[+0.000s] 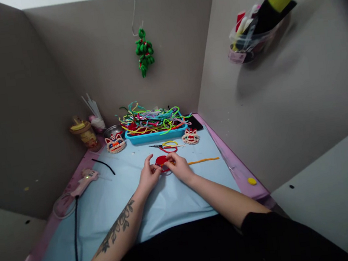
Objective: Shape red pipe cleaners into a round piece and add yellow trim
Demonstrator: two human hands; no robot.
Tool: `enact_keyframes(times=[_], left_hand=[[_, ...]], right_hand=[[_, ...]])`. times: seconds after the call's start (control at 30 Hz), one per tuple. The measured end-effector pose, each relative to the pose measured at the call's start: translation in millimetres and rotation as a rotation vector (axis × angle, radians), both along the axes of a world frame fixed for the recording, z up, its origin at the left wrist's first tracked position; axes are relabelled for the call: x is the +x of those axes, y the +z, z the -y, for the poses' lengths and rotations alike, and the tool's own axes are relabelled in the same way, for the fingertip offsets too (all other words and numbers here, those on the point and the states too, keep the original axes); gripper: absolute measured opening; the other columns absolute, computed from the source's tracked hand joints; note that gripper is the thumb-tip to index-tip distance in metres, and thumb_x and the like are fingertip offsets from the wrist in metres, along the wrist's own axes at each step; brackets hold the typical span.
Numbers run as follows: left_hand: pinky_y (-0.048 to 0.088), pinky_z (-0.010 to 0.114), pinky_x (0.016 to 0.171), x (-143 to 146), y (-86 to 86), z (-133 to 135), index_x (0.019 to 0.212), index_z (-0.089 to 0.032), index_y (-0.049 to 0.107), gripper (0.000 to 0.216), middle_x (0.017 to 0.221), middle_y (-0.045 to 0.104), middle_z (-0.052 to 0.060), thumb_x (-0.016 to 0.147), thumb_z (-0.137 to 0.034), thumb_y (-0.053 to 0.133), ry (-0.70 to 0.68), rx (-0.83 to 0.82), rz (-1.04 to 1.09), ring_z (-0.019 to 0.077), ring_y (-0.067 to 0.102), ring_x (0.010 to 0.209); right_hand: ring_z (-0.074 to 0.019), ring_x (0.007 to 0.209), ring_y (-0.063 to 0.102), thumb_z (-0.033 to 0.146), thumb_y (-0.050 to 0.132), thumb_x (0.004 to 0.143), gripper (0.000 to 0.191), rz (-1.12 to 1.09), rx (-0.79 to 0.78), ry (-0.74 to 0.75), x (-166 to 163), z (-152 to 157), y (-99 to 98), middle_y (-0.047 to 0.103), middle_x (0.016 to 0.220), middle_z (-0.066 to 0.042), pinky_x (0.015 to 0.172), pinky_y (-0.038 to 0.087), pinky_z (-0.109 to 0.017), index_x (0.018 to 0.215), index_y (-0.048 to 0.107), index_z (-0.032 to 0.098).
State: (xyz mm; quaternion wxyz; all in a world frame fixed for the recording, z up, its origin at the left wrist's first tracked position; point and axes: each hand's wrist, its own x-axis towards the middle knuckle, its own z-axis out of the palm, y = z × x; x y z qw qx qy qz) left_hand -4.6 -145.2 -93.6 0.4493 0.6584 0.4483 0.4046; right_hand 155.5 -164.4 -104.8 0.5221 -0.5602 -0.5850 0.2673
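Over the middle of the blue sheet, my left hand (149, 173) pinches the near edge of a small red fuzzy piece (161, 160), its index finger raised. My right hand (180, 168) is closed with thumb and fingertips on an orange pipe cleaner (204, 160), laid against the red piece. The long end of that orange stem sticks out to the right from beneath my hand. Fingers cover part of the red piece. Just beyond it lie scissors (168, 147) with one yellow and one red handle loop.
A blue tray (154, 137) heaped with colourful pipe cleaners stands behind, between two lion-like faces (116, 143) (190, 137). A pink glue gun (85, 181) with a black cord lies left, near a black pipe cleaner (104, 165). Grey partitions (169, 42) enclose the table.
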Motion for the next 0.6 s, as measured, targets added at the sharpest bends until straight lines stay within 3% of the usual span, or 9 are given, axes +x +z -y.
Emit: enact_keyframes(times=[0.17,0.27,0.6], left_hand=[[0.042,0.023,0.059,1.5,3.0,1.3,0.141,-0.011,0.029,0.085,0.076,0.069,0.001,0.07,-0.036,0.068,0.045,-0.047,0.061,0.0099,0.054,0.055],[0.043,0.023,0.06,2.5,4.8,1.1,0.14,-0.011,0.032,0.089,0.069,0.068,0.0,0.066,-0.037,0.073,0.095,-0.133,0.141,0.0113,0.058,0.057],[0.042,0.022,0.055,1.1,10.2,0.1,0.128,-0.013,0.044,0.075,0.062,0.066,-0.002,0.064,-0.037,0.075,0.222,-0.146,0.215,0.0115,0.058,0.054]], right_hand=[[-0.0171,0.079,0.064,0.031,0.059,0.078,0.018,0.03,0.008,0.015,-1.0,0.7,-1.2,0.068,0.083,-0.001,0.076,0.049,-0.03,0.093,0.059,0.021],[-0.0169,0.078,0.064,0.031,0.059,0.079,0.017,0.059,0.012,0.049,-2.9,1.7,-2.1,0.068,0.082,-0.001,0.074,0.05,-0.03,0.092,0.06,0.021],[-0.0168,0.081,0.063,0.021,0.058,0.079,0.025,0.165,0.067,0.123,2.3,5.1,2.0,0.068,0.087,-0.002,0.078,0.049,-0.031,0.104,0.059,0.021]])
